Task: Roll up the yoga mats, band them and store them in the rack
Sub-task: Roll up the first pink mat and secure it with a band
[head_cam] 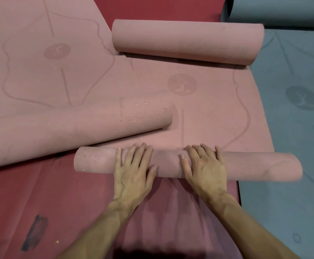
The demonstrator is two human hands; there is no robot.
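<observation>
My left hand (133, 171) and right hand (205, 168) flat on top of near pink roll (264, 166). Fingers straight, spread, gripping nothing. Beyond near pink roll: its unrolled mat (208, 113), then far roll (188, 42). Left of it: second pink roll (77, 126). Right: blue mat (292, 137).

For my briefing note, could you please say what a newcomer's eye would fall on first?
The left hand and right hand press flat on a partly rolled pink foam yoga mat, near centre. Beyond it lies a second rolled pink mat; a flat blue-grey mat spreads on the right.
</observation>
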